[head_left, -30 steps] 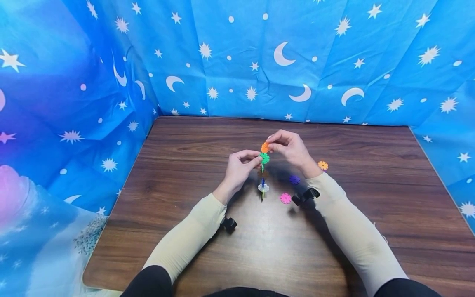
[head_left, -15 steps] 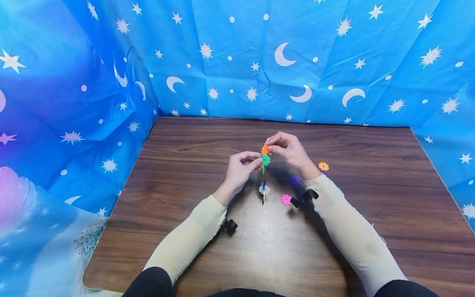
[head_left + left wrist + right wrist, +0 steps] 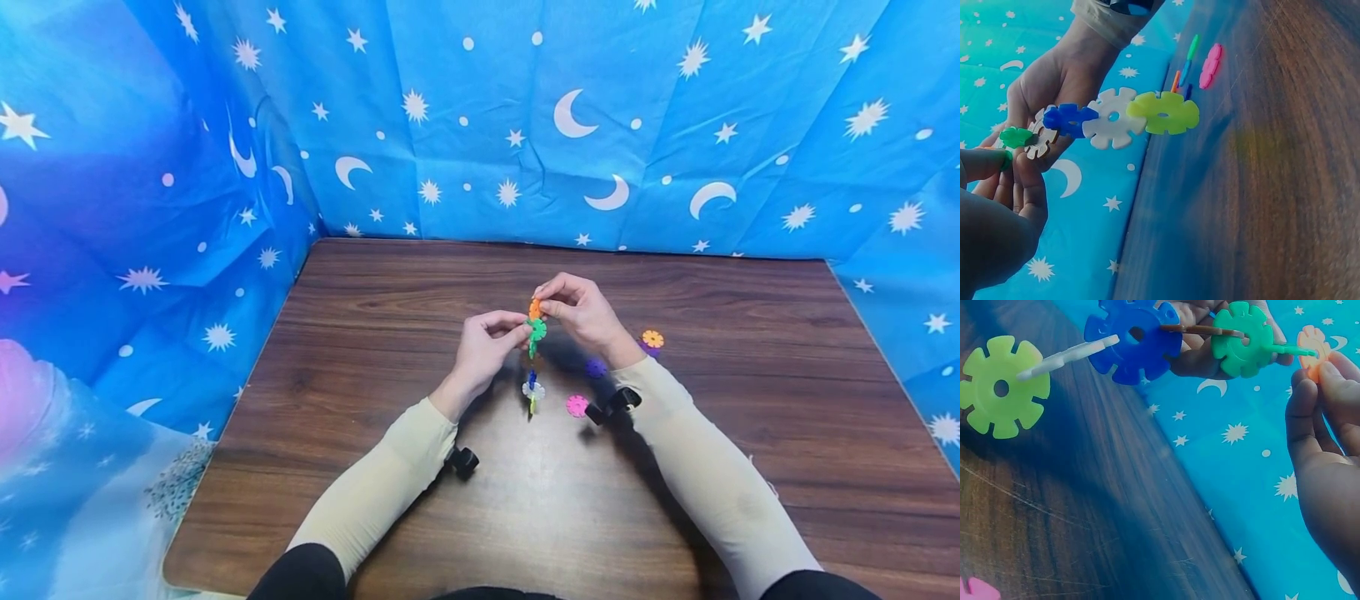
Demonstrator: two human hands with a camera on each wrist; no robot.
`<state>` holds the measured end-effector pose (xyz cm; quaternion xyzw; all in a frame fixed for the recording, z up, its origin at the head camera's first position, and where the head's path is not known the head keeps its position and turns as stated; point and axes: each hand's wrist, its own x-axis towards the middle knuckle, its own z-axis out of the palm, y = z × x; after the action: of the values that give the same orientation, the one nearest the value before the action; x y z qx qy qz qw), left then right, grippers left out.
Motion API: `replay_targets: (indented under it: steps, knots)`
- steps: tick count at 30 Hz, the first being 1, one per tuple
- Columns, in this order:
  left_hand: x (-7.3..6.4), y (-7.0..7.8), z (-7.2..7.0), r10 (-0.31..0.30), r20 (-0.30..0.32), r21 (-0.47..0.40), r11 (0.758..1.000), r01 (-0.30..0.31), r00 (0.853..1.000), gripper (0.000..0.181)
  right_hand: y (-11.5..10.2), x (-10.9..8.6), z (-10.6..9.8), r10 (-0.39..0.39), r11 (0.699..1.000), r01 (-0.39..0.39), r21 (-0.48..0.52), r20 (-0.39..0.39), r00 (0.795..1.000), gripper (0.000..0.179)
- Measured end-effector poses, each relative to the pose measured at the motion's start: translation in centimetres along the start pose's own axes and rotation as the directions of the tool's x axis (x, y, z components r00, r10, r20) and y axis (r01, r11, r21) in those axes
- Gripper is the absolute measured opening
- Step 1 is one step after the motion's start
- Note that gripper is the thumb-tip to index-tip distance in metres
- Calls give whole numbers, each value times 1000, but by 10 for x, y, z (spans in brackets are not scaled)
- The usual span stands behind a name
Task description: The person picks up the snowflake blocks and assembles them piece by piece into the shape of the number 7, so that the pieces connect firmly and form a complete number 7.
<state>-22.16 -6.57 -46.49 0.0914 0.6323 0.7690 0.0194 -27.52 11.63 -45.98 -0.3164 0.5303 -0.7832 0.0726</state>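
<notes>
My left hand (image 3: 483,346) pinches a green notched snowflake disc (image 3: 538,330) near the top of a linked chain of discs. Just above it, my right hand (image 3: 585,315) grips an orange disc (image 3: 535,309) between thumb and fingers; its edge meets the green disc. In the right wrist view a second green disc (image 3: 1229,356), a brown disc (image 3: 1204,329), a blue disc (image 3: 1154,347), a white disc (image 3: 1066,356) and a yellow-green disc (image 3: 1000,409) follow down the chain, slotted crosswise. The chain hangs over the wooden table (image 3: 420,283).
Loose discs lie on the table by my right forearm: a pink one (image 3: 577,406), a purple one (image 3: 596,367), and an orange one (image 3: 653,338) overlapping another purple disc (image 3: 648,350). A blue curtain with stars and moons (image 3: 480,125) stands behind the table.
Both hands have come slightly lower in the head view, carrying the chain with them. The orange disc has turned more edge-on against the green one. The loose discs stay put.
</notes>
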Motion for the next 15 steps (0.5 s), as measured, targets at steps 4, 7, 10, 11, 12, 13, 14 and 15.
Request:
replay_targets:
  steps: [4, 7, 10, 11, 12, 13, 14, 15]
  knots:
    - [0, -2, 0, 10, 2, -2, 1000, -10, 1000, 19, 2, -1, -1, -9, 999, 8, 36, 13, 1000, 21]
    - [0, -2, 1, 11, -6, 4, 1000, -11, 1000, 18, 4, -1, 0, -16, 998, 14, 68, 24, 1000, 22]
    - [-1, -1, 1, 12, -14, 15, 1000, -12, 1000, 18, 6, -2, 0, -20, 995, 17, 99, 25, 1000, 20]
    - [-1, -1, 2, 13, -16, 17, 1000, -13, 1000, 18, 7, -2, 0, -21, 994, 18, 107, 22, 1000, 20]
    - [-1, -2, 2, 12, -19, 18, 1000, -11, 1000, 18, 7, -3, 1, -22, 994, 20, 111, 17, 1000, 19]
    - [-1, -2, 3, 11, -20, 20, 1000, -11, 1000, 18, 8, -4, 1, -26, 993, 24, 112, 13, 1000, 19]
    - [-2, -2, 3, 9, -23, 19, 1000, -9, 1000, 18, 9, -4, 1, -31, 994, 29, 109, 11, 999, 19]
    - [-2, -3, 4, 6, -27, 18, 1000, -6, 1000, 18, 10, -5, 1, -36, 993, 35, 109, 9, 999, 20]
